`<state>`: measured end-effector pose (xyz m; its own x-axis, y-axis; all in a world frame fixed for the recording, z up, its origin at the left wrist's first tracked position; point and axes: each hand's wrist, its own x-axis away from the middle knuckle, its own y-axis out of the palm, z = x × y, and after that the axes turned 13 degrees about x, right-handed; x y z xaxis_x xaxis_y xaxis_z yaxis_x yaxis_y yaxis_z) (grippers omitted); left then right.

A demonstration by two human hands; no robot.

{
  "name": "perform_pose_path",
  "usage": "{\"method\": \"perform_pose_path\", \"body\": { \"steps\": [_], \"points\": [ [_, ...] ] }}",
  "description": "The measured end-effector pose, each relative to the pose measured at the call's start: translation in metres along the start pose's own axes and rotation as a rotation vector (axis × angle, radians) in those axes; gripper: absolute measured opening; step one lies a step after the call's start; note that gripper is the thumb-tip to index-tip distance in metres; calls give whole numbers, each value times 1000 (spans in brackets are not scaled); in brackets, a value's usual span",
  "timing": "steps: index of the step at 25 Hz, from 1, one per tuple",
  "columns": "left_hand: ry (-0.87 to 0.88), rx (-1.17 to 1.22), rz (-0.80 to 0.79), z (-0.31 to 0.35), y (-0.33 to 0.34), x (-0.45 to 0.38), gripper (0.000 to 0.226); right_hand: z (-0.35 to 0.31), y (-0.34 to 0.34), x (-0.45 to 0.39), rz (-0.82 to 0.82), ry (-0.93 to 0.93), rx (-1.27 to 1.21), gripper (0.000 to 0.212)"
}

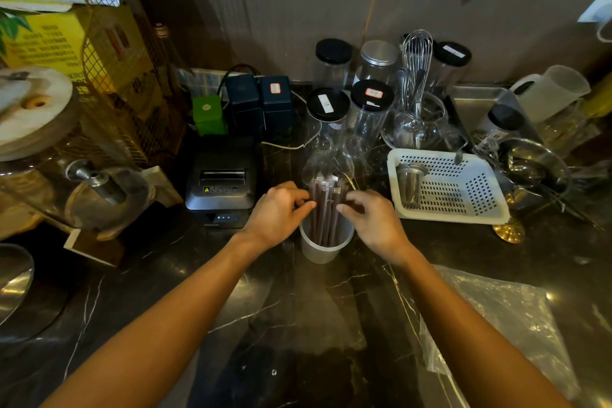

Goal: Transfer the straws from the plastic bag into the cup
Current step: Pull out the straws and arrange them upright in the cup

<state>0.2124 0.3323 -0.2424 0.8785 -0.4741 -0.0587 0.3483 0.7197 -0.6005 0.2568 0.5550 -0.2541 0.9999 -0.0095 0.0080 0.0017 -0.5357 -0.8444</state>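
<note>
With both hands pinching the straws (326,205) from either side, left hand (281,214) and right hand (372,220) hold the bundle upright in the cup (323,247). Plastic bag (496,325) lies near the cup's right. Risk: uneven release tips the light cup, spilling straws.

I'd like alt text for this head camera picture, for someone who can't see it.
Two bare hands, left hand and right hand, gather a bundle of wrapped brown straws standing upright in a white cup on a dark marble counter. A clear plastic bag lies at the right, by the right forearm.
</note>
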Motion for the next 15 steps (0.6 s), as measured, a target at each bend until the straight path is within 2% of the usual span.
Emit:
{"method": "perform_pose_path", "body": {
  "steps": [3,6,9,13,15],
  "points": [
    [14,-82,13,1,-5,-3,20,2,3,-10,21,53,-38,12],
    [-15,-188,-69,1,-9,-7,23,1,0,-15,-12,27,87,21],
    [-31,-170,-118,1,-5,-9,21,-2,-3,-16,-21,10,155,22],
    [-47,-118,-96,-6,-3,-7,22,2,-1,-10,-50,52,120,7],
    [-47,-54,-89,-10,-3,-4,20,5,-1,-5,-68,76,73,14]
  ]
}}
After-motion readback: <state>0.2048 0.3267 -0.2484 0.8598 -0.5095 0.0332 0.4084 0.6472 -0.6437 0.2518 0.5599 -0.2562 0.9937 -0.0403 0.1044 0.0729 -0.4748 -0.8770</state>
